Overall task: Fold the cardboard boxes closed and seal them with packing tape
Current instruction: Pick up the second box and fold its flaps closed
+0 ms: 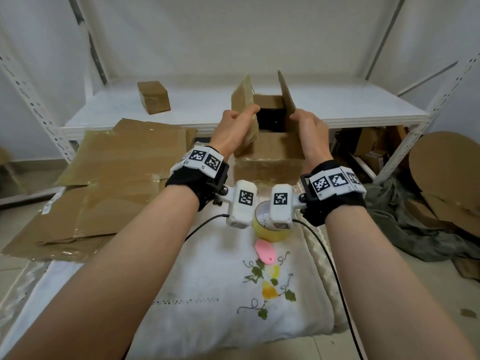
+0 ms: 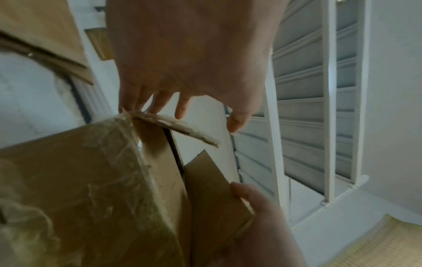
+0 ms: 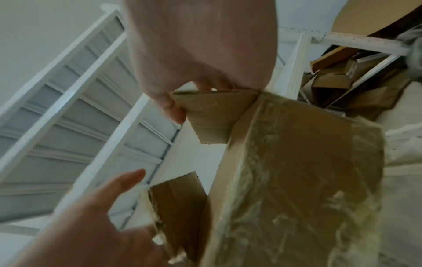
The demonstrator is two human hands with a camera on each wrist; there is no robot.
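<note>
Here, left hand (image 1: 235,131) and right hand (image 1: 309,131) gripping the open box's (image 1: 270,157) 2 upright flaps

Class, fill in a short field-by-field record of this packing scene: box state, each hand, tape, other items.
box: brown cardboard box, side flaps upright, top open
left hand: grips the left flap
right hand: grips the right flap
tape: yellowish packing tape roll on white embroidered cloth, untouched
other: small closed cardboard box on white shelf
</note>
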